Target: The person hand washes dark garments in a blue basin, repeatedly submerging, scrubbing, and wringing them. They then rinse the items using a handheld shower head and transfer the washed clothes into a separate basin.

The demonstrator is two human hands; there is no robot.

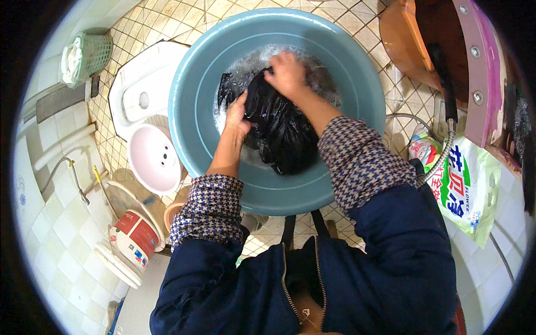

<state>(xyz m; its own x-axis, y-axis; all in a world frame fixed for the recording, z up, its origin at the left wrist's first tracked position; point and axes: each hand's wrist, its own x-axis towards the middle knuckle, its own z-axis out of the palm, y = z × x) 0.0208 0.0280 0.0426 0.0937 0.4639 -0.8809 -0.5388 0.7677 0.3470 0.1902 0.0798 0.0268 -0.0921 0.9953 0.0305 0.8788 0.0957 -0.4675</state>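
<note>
A wet black garment [284, 130] lies bunched in sudsy water inside a large blue-green plastic basin [259, 201]. My left hand [238, 114] grips the cloth at its left edge, thumb pointing up along it. On the upper part of the garment rests my right hand [289, 74], slightly blurred, with its fingers bent; whether it grips the cloth does not show clearly. Darker cloth shows under the water around the bunch.
Left of the basin are a white squat toilet [142, 98], a pink bowl [146, 161] and a white-and-red bucket [136, 234]. An orange tub [402, 42], a shower hose [446, 144] and a detergent bag [473, 188] stand at the right. A green basket [98, 54] is at upper left.
</note>
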